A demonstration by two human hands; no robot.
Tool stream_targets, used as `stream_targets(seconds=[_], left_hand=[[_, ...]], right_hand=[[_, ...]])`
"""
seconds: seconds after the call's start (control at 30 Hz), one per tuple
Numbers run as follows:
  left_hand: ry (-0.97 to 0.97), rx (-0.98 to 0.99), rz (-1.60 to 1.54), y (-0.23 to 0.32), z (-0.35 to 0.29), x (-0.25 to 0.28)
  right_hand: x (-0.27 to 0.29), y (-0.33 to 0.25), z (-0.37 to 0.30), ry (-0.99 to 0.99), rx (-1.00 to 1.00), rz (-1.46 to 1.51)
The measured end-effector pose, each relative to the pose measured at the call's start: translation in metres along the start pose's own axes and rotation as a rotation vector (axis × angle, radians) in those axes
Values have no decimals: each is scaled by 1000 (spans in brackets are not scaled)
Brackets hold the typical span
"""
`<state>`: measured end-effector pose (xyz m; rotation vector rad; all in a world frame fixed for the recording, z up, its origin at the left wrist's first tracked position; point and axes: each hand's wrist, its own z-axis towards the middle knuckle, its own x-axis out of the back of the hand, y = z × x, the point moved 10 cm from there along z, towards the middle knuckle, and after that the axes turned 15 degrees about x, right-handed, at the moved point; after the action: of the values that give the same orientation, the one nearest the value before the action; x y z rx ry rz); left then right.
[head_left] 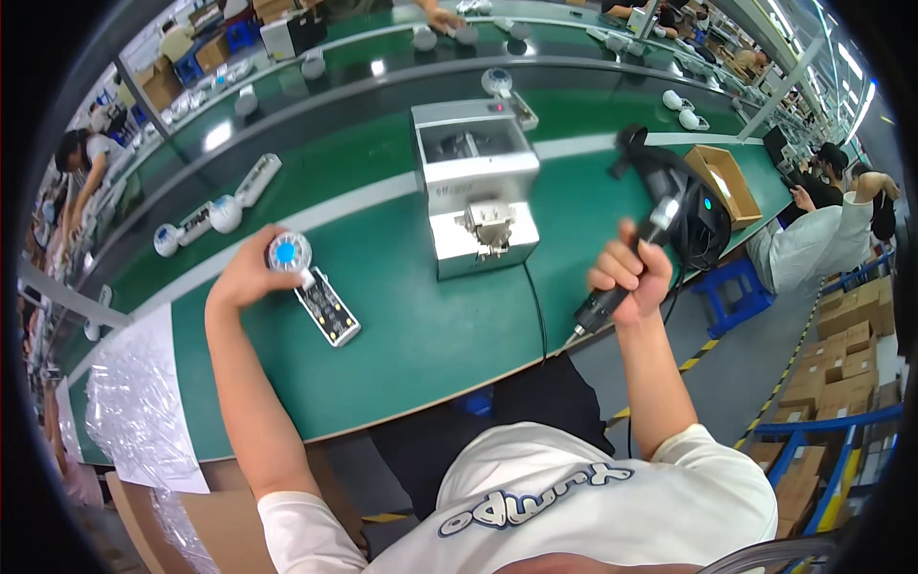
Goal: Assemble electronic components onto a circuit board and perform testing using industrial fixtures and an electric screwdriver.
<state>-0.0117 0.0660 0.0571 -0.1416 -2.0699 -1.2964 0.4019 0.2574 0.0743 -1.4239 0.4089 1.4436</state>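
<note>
From my remote seat I get one green workbench [392, 359] filling the middle of the head view, its front edge close to the wearer's body. One white sheet [161, 333] covers the bench's left end, with one crumpled piece of clear plastic film [134, 407] over it. I count one blue stool [734, 297] on the floor past the right edge. One silver screw feeder [478, 177] stands near the bench's centre, between the two hands and farther back. To its right I have one black device [706, 234] with a small blue-green light; its exact kind I can't make out. Just beside that sits one shallow cardboard box [734, 196], its top uncovered.

Three white units with round heads lie near the feeder and left hand: two [226, 213] nearly end to end, farther back on the left, and one [496, 81] just beyond the feeder.

A fourth, the handled unit [327, 308], is on the bench left of the feeder, angled toward the front edge, its circuit board facing up. The left hand [247, 273] curls around its round head, thumb on the near side, one blue disc [286, 253] showing in the head's centre. The right hand [629, 277] is wrapped around one black electric screwdriver [602, 304], raised well apart from that unit, bit slanting down and left. One thin black cable [537, 311] runs from the feeder toward the front edge.
</note>
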Motion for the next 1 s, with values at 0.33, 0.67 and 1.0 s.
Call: stream_targets(seconds=[0.33, 0.67, 1.0], left_hand=[[-38, -308, 140, 83, -21, -115], [-176, -328, 149, 85, -24, -139], [-159, -459, 127, 86, -22, -141]], right_hand=[[-139, 36, 24, -229, 807, -1068], [-132, 80, 7, -346, 502, -840], [-109, 119, 9, -319, 304, -850]])
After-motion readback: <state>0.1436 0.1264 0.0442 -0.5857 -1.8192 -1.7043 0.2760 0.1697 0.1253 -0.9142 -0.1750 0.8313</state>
